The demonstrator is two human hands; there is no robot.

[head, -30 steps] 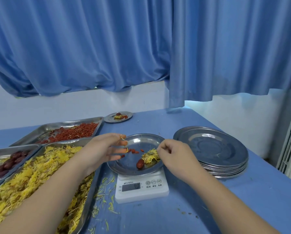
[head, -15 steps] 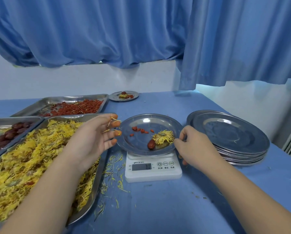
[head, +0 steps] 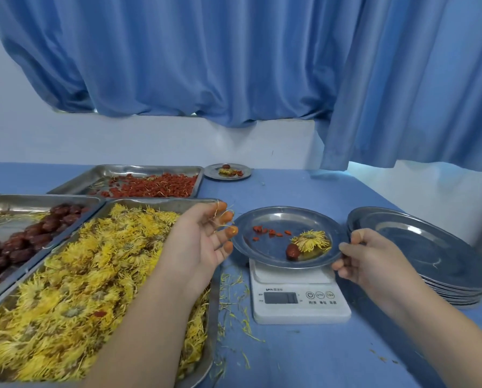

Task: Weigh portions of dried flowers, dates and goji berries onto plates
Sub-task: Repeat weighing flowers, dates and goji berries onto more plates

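- Hovering open over the flower tray [head: 66, 275], the left hand [head: 198, 242] is carrying loose petals that risk dropping onto the weighed plate [head: 276, 217].
- Pinching that plate's right rim on the scale [head: 298, 301], the right hand [head: 374, 259] is risking tipping it, rolling the date [head: 292, 251] off.

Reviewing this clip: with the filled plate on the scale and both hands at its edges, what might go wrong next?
1. The right hand pinches only the rim of the plate; lifted one-sided, it may tilt and roll the date and goji berries off.
2. Petal strands cling to the left hand; some may drop onto the plate and alter the weighed portion.
3. The scale display is unreadable here.
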